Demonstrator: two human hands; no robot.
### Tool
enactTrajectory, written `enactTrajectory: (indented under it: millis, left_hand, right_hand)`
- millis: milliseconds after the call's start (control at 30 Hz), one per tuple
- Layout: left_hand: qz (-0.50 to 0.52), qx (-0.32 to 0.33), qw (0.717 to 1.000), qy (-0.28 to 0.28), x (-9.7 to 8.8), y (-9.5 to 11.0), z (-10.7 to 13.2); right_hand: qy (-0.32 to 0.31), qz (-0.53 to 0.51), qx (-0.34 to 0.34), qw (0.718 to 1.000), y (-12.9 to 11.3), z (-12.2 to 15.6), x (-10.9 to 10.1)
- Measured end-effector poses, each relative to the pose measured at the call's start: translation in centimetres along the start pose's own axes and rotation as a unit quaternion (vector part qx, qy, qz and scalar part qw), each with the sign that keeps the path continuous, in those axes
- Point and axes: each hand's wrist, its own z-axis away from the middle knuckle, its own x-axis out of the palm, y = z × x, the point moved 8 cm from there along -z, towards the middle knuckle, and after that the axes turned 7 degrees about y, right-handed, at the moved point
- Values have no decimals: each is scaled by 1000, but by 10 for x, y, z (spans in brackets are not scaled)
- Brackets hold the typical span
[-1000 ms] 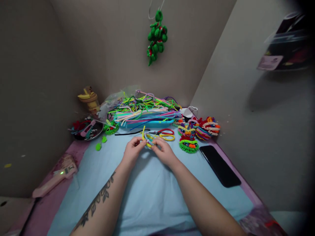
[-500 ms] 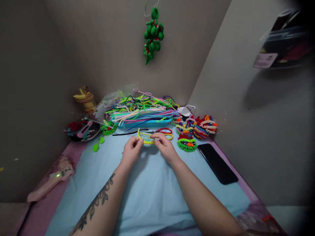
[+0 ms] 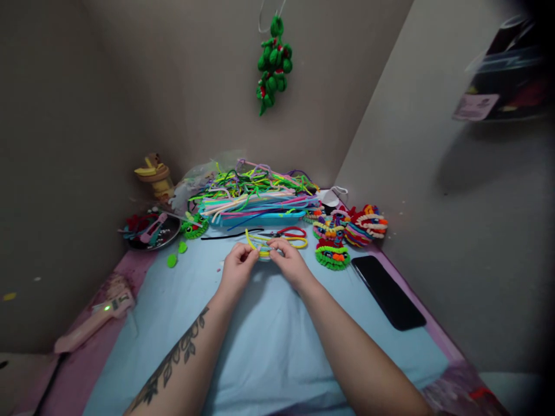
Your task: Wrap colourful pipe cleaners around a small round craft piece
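Between both hands is a small bent piece of yellow and light-blue pipe cleaners (image 3: 263,253), held just above the blue cloth (image 3: 269,335). My left hand (image 3: 239,263) pinches its left side, with a yellow end sticking up past the fingers. On the right side, my right hand (image 3: 288,260) has thumb and fingertips closed on it. The fingers hide part of the piece. Right behind my hands lie scissors (image 3: 297,237) with red and yellow handles. A black pipe cleaner (image 3: 225,236) rests to their left.
A blue tray (image 3: 264,219) heaped with colourful pipe cleaners stands at the back. Finished fuzzy figures (image 3: 333,254) sit at right, near a black phone (image 3: 388,292). At left are a pink glue gun (image 3: 99,318), a dark round dish (image 3: 169,236) and green pieces (image 3: 172,260).
The whole view has shifted slightly, so everything appears a little further right and lower. My fingers have drawn slightly closer together on the pipe cleaner piece.
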Motion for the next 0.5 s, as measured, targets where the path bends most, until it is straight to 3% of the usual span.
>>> enactTrajectory:
  millis: [200,300,400,500]
  left_hand:
    - [-33,-7,999,3,1,-6,0]
    - [-45,5,998,41,-6,-5,-1]
    - [-133,123,981,68,-14,14,-1]
    - [-253,247,935,45,-11,32,4]
  right_hand:
    - [-7,-48,20,999,5,2,-1]
    - [7,-31,10,999,3,3,-2]
    - [3,-13,5,1000,-1,3,-2]
    - [-5,-5,10,1000,-2,3,-3]
